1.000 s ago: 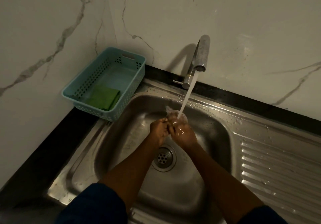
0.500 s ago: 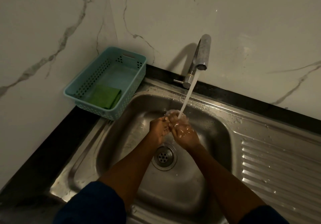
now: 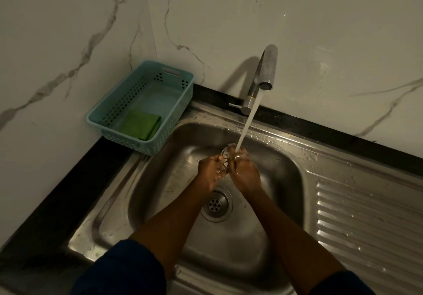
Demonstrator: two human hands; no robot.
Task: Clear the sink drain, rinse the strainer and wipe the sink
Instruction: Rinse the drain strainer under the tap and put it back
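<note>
Water from the tall steel tap (image 3: 266, 70) falls onto the small round metal strainer (image 3: 225, 156), which we hold up between both hands over the stainless steel sink (image 3: 283, 180), far of the open round drain (image 3: 215, 204). Our left hand (image 3: 209, 172) pinches its left edge and our right hand (image 3: 245, 173) closes on its right side, so each grip is shut on it. We judge rinsing is under way. The folded green cloth (image 3: 142, 124) for wiping lies in the pale blue perforated plastic basket (image 3: 114, 109) on the surface, far and left of both hands, nearer the left hand.
</note>
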